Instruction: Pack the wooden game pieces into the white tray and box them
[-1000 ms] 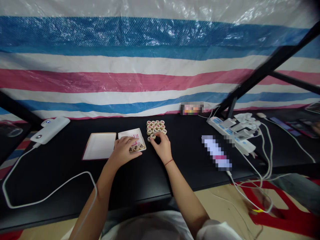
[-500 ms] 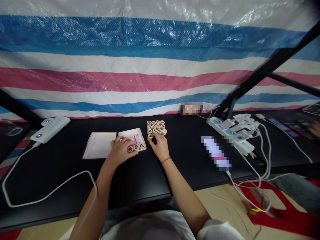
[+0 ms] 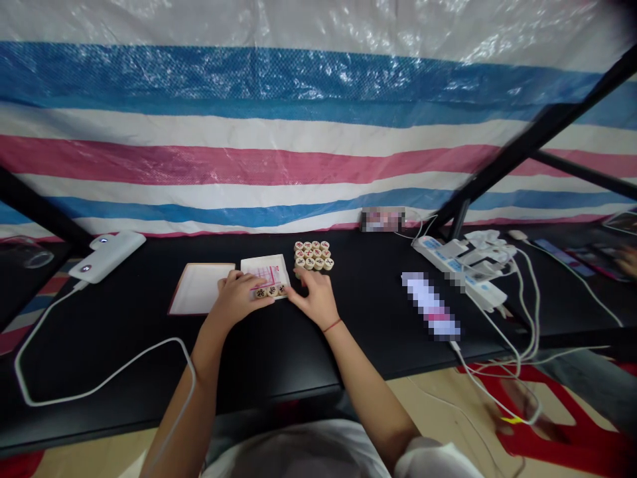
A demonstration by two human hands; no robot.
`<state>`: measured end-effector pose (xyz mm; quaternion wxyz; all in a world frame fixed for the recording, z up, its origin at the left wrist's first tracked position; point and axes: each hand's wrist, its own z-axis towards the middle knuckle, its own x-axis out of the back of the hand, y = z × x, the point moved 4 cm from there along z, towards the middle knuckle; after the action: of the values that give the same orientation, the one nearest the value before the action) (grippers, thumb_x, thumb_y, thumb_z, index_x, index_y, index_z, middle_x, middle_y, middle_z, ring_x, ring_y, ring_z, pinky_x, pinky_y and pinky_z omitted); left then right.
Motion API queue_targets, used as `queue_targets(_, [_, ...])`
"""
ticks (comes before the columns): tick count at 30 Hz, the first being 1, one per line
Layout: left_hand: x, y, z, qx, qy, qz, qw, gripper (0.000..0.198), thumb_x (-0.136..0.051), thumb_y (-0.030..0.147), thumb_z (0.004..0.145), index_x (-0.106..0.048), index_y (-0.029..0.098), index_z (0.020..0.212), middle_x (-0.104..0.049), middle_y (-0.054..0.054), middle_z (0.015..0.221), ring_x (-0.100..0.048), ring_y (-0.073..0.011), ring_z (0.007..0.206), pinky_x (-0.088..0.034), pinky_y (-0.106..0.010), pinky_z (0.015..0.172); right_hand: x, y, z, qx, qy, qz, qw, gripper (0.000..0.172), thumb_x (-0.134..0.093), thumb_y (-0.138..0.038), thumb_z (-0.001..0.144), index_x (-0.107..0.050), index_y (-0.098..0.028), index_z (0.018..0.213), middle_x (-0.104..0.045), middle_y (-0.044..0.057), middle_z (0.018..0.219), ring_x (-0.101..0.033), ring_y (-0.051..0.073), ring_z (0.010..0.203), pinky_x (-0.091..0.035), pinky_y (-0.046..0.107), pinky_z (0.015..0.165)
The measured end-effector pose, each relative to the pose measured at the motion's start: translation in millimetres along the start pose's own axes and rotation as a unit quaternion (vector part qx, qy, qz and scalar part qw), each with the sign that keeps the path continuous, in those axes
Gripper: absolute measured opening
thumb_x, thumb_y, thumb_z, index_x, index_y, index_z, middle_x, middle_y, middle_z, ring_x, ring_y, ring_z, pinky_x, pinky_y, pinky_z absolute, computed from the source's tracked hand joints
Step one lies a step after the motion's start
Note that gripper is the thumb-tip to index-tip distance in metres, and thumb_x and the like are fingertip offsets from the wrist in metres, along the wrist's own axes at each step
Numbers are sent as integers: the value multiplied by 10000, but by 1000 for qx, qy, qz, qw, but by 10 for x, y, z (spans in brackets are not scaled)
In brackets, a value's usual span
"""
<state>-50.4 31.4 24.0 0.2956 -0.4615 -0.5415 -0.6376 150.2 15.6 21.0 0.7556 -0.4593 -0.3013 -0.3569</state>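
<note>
Left hand [image 3: 237, 300]: lies on the near left part of the white box [image 3: 263, 267], fingers curled onto the row of discs [image 3: 271, 291] at its near edge. Whether it pinches one cannot be told.
Right hand [image 3: 315, 300]: just beside the box's near right corner, thumb towards the row. Grip hidden, cannot tell.
Hands: close together, not touching.
Loose discs [image 3: 313, 255]: tight block on the black table [image 3: 298, 352], just beyond the right fingertips.
Lid [image 3: 202, 297]: flat, left of the left hand, touching the box.
Handling (judgement): steady the box with the left hand, move one disc at a time, and seat it flat against its neighbour without nudging the row.
</note>
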Motion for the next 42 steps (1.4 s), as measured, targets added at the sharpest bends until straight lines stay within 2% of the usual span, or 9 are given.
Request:
queue_targets(3, [-2,-9,-10,3,-11,-9,1000,389,-571,576,815,-720,300,1044,-694,-42,1131,-476,-326,1100,-311,-457,910,-102,-106,-10,26,-82,0,996,533,-604,-594,831,-588,-203,1193,-659,18,762,-593,177,730,-296,280,719])
queue_targets(7, [31,48,-30,6,-11,-2,1000,319,-465,450,908,-732,281,954,-709,-29,1089,-535,-286,1077,-309,-447,915,-213,-119,-10,30,-117,-25,992,460,-525,-603,887,-640,-186,1045,-656,19,721,-595,167,701,-278,277,699])
queue_targets(14, [76,142,-36,-22,-7,-32,999,291,-441,353,915,-711,250,948,-713,-24,1011,-633,-216,960,-356,-422,932,-238,-71,3,19,-119,2,993,444,-532,-601,886,-638,-193,1026,-661,13,739,-597,156,688,-293,270,683])
queue_targets(18, [53,87,-11,-77,-5,-125,989,246,-511,358,869,-700,236,968,-694,-34,1002,-641,-193,939,-452,-334,884,-220,-71,9,12,-126,25,992,415,-573,-575,870,-632,-203,1044,-666,8,741,-612,166,711,-315,271,697])
queue_targets(21, [42,38,2,-89,-11,-171,981,246,-564,359,831,-680,226,1003,-684,-38,1019,-643,-193,956,-484,-304,875,-194,-69,15,3,-126,45,991,459,-619,-555,840,-597,-212,1143,-688,16,813,-631,176,764,-339,275,734])
queue_targets(24, [42,44,-2,-83,-18,-175,981,247,-581,347,812,-677,220,1001,-695,-40,1016,-653,-199,944,-496,-306,864,-188,-62,15,0,-122,52,991,467,-643,-536,824,-590,-215,1160,-705,28,877,-640,181,795,-344,277,745])
queue_targets(30, [13,115,-29,-75,-20,-129,989,203,-567,313,819,-684,248,971,-721,-11,984,-666,-197,894,-471,-339,874,-219,-51,14,10,-118,54,992,388,-637,-551,831,-642,-208,1012,-700,18,816,-634,170,746,-323,268,707])
queue_targets(36, [1,95,-15,-96,-3,-149,984,265,-593,341,809,-660,249,1049,-681,-39,1081,-638,-213,992,-465,-348,910,-207,-53,19,9,-120,53,991,385,-620,-554,843,-643,-214,1022,-704,19,832,-633,167,751,-316,269,701])
queue_targets(42, [0,76,-24,-83,-17,-167,982,298,-580,341,809,-650,234,1078,-685,-43,1066,-641,-196,925,-473,-336,894,-217,-87,12,9,-118,63,991,386,-662,-523,820,-644,-207,1040,-688,7,803,-635,163,739,-360,275,716])
